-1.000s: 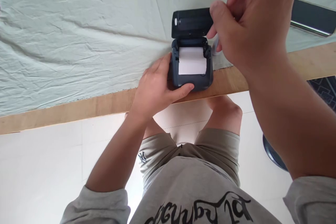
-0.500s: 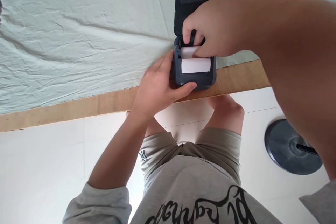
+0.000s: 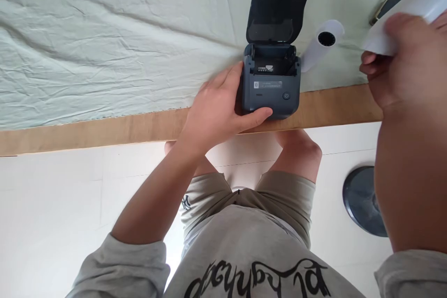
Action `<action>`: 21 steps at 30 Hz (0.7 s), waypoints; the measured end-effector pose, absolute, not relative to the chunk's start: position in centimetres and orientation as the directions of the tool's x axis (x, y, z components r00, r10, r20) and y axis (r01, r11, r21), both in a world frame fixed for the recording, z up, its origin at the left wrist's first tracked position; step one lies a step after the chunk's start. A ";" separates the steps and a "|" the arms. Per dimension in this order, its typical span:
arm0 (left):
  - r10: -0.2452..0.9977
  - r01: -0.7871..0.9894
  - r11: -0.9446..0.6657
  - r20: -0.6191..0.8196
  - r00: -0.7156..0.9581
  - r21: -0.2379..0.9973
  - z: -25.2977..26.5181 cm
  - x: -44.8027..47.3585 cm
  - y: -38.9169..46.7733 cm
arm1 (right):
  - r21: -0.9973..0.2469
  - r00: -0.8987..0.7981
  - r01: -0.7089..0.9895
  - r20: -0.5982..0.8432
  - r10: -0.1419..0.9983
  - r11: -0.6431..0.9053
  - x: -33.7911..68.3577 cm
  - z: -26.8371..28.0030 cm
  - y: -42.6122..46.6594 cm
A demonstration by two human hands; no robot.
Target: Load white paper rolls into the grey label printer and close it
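Note:
A dark blue-grey portable printer [image 3: 271, 98] lies at the table's front edge, its lid [image 3: 275, 4] swung up and back. Its paper bay shows no roll, only a small label inside. My left hand [image 3: 220, 107] grips the printer's left side, thumb along the front edge. Just right of the printer is a white paper roll [image 3: 312, 55] with a black hollow core facing up. At the far right, my right hand [image 3: 401, 60] is closed on white paper [image 3: 415, 7], blurred and partly cut off by the frame; whether it is a roll or a loose length I cannot tell.
A pale green wrinkled cloth [image 3: 122, 46] covers the table, with a bare wooden strip [image 3: 150, 123] along its front edge. A phone-like dark object [image 3: 387, 7] lies at the right behind the paper. A round black base [image 3: 363, 200] stands on the floor.
My right hand has left the printer and moved right, now with white paper in it. The roll is out of the bay. My left hand still holds the printer, which appears slightly further right.

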State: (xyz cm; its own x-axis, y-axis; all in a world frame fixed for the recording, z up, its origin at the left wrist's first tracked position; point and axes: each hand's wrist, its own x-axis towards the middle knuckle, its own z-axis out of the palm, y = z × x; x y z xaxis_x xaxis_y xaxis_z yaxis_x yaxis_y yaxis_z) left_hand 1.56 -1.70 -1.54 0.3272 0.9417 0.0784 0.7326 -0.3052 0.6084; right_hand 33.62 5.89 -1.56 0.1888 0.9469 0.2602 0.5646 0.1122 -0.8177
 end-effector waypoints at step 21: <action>0.938 0.717 -0.317 0.094 0.334 0.621 -1.9 1.3 -1.3 | -0.450 -0.035 0.849 0.478 0.878 0.279 28.4 -1.6 0.9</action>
